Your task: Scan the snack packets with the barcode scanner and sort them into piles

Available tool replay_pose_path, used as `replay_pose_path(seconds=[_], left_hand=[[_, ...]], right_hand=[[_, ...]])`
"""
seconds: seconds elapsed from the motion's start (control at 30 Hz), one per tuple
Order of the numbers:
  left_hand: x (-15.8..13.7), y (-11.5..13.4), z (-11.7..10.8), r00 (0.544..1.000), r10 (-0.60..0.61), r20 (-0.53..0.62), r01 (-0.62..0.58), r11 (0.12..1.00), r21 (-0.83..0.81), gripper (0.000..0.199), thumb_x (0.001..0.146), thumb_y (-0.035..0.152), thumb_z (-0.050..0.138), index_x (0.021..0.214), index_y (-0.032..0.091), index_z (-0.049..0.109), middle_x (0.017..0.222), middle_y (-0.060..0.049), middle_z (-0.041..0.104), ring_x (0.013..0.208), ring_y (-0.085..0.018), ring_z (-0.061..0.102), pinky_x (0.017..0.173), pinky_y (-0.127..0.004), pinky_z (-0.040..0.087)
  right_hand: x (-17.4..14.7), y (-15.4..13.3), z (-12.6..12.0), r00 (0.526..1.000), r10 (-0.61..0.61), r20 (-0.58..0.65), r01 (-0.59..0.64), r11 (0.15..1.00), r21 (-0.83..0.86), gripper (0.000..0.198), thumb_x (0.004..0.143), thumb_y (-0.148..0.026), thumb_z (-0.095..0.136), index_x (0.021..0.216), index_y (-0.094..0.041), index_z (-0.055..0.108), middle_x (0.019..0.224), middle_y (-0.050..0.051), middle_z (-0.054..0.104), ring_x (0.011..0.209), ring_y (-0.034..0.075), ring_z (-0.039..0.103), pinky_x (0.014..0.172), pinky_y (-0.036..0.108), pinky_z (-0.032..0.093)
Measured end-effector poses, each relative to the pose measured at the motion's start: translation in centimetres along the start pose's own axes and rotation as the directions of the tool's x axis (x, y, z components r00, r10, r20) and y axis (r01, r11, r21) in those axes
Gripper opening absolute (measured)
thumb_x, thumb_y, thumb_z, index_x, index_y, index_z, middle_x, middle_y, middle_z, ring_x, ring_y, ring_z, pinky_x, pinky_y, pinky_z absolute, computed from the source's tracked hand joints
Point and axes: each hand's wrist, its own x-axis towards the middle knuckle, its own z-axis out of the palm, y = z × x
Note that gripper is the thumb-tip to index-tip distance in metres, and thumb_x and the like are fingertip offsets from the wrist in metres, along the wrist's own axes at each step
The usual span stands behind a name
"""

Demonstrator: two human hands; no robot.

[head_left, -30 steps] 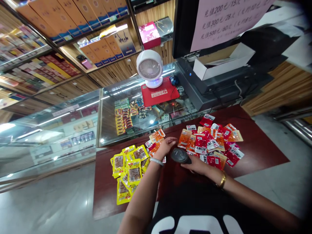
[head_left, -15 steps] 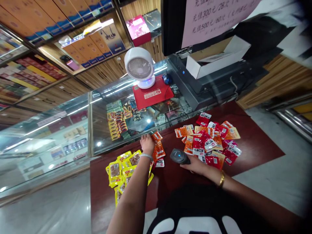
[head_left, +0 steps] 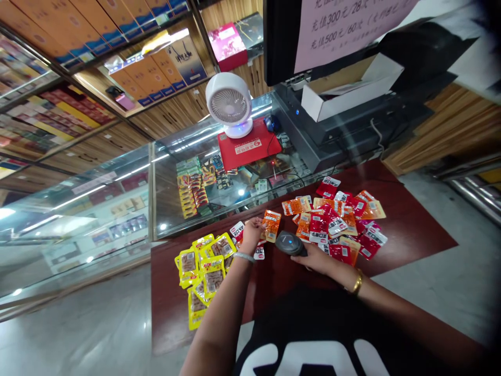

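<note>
My left hand [head_left: 253,232] is closed on the edge of an orange snack packet [head_left: 271,225], which faces the scanner. Wrapped around a black handheld barcode scanner [head_left: 288,242] is my right hand [head_left: 313,258]; a blue light shows on the scanner's top. Under and beside my left hand lie a few red and white packets [head_left: 237,230], partly hidden by the hand. To the left, yellow snack packets [head_left: 213,274] lie in an overlapping heap. A mixed pile of red and orange packets [head_left: 329,222] spreads out to the right of the scanner.
The dark red tabletop [head_left: 270,292] meets a glass display counter [head_left: 168,219]. On the counter stand a white fan [head_left: 229,104], a red mat [head_left: 250,149] and a mouse [head_left: 271,124]. A monitor [head_left: 279,47] and a white open box [head_left: 348,94] are at the back right.
My left hand has lifted an orange packet and moved right, bringing it close to the scanner. Red and white packets beneath are more exposed. My right hand still holds the scanner, its head turned slightly.
</note>
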Motion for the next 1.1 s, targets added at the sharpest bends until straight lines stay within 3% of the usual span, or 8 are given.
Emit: replay_pose_path(seconds=[0.27, 0.43, 0.5, 0.57, 0.63, 0.7, 0.87, 1.1], left_hand=[[-0.8, 0.2, 1.7, 0.998, 0.024, -0.054, -0.029, 0.995, -0.097, 0.022, 0.069, 0.029, 0.073, 0.083, 0.015, 0.066, 0.073, -0.003, 0.069, 0.063, -0.013, 0.063, 0.063, -0.024, 0.050], [-1.8, 2.6, 5.9, 0.968, 0.077, 0.240, 0.000, 0.952, -0.305, 0.046, 0.069, 0.033, 0.079, 0.109, 0.014, 0.064, 0.093, -0.009, 0.073, 0.082, -0.016, 0.068, 0.078, -0.029, 0.053], [-2.5, 3.2, 6.1, 0.957, 0.119, 0.266, -0.075, 0.983, -0.170, 0.044, 0.073, 0.032, 0.077, 0.111, 0.014, 0.064, 0.104, -0.011, 0.071, 0.093, -0.018, 0.067, 0.087, -0.032, 0.051], [-3.3, 3.2, 4.7, 0.991, 0.086, 0.106, -0.106, 0.975, 0.194, 0.040, 0.075, 0.033, 0.075, 0.108, 0.014, 0.064, 0.108, -0.014, 0.069, 0.102, -0.022, 0.064, 0.093, -0.036, 0.047], [-4.2, 2.6, 2.4, 0.987, 0.080, -0.141, 0.017, 0.812, 0.583, 0.046, 0.076, 0.043, 0.073, 0.109, 0.013, 0.062, 0.113, -0.018, 0.066, 0.112, -0.030, 0.059, 0.098, -0.042, 0.042], [-4.9, 1.7, 0.4, 0.949, 0.116, -0.295, 0.166, 0.609, 0.775, 0.060, 0.075, 0.055, 0.070, 0.114, 0.011, 0.059, 0.120, -0.022, 0.060, 0.120, -0.037, 0.052, 0.099, -0.047, 0.038], [-5.2, 0.0, -0.9, 0.941, 0.087, -0.326, 0.252, 0.461, 0.851, 0.067, 0.076, 0.064, 0.062, 0.116, 0.010, 0.056, 0.125, -0.023, 0.055, 0.119, -0.038, 0.050, 0.097, -0.045, 0.036], [-5.3, 0.2, -0.2, 0.968, 0.187, -0.166, 0.070, 0.432, 0.899, 0.036, 0.081, 0.039, 0.065, 0.107, 0.016, 0.058, 0.112, -0.014, 0.063, 0.115, -0.029, 0.053, 0.100, -0.039, 0.034]], right_hand=[[-1.7, -0.1, -0.2, 0.999, -0.035, -0.024, 0.036, 0.999, 0.009, 0.042, 0.069, -0.047, 0.076, 0.099, -0.018, 0.072, 0.084, 0.006, 0.076, 0.087, 0.031, 0.070, 0.080, 0.042, 0.055], [-2.4, 0.6, -0.5, 0.998, -0.067, -0.018, 0.067, 0.998, 0.014, 0.045, 0.070, -0.046, 0.076, 0.105, -0.018, 0.071, 0.090, 0.006, 0.077, 0.092, 0.032, 0.070, 0.086, 0.044, 0.053], [-2.6, 0.9, -0.4, 0.998, -0.061, -0.019, 0.061, 0.998, 0.007, 0.045, 0.071, -0.046, 0.075, 0.106, -0.018, 0.070, 0.091, 0.007, 0.077, 0.094, 0.032, 0.069, 0.087, 0.045, 0.053], [-2.6, 1.1, -0.3, 0.998, -0.064, -0.008, 0.064, 0.998, 0.007, 0.047, 0.073, -0.045, 0.074, 0.109, -0.017, 0.069, 0.095, 0.008, 0.077, 0.097, 0.033, 0.069, 0.089, 0.046, 0.052], [-2.7, 1.4, -0.2, 0.997, -0.073, 0.007, 0.073, 0.997, 0.012, 0.048, 0.075, -0.045, 0.072, 0.113, -0.017, 0.068, 0.100, 0.009, 0.077, 0.099, 0.033, 0.068, 0.090, 0.046, 0.052], [-2.8, 1.7, -0.2, 0.997, -0.079, 0.028, 0.078, 0.997, 0.009, 0.047, 0.076, -0.045, 0.071, 0.114, -0.017, 0.068, 0.103, 0.009, 0.077, 0.099, 0.032, 0.069, 0.091, 0.046, 0.052], [-2.9, 2.5, 0.0, 0.995, -0.094, 0.044, 0.095, 0.995, -0.022, 0.049, 0.074, -0.047, 0.073, 0.111, -0.015, 0.069, 0.107, 0.011, 0.076, 0.101, 0.033, 0.068, 0.093, 0.047, 0.050], [-3.3, 1.3, -0.1, 0.993, -0.114, -0.014, 0.114, 0.993, -0.017, 0.047, 0.073, -0.045, 0.074, 0.111, -0.017, 0.069, 0.097, 0.008, 0.077, 0.094, 0.031, 0.069, 0.087, 0.045, 0.053]])
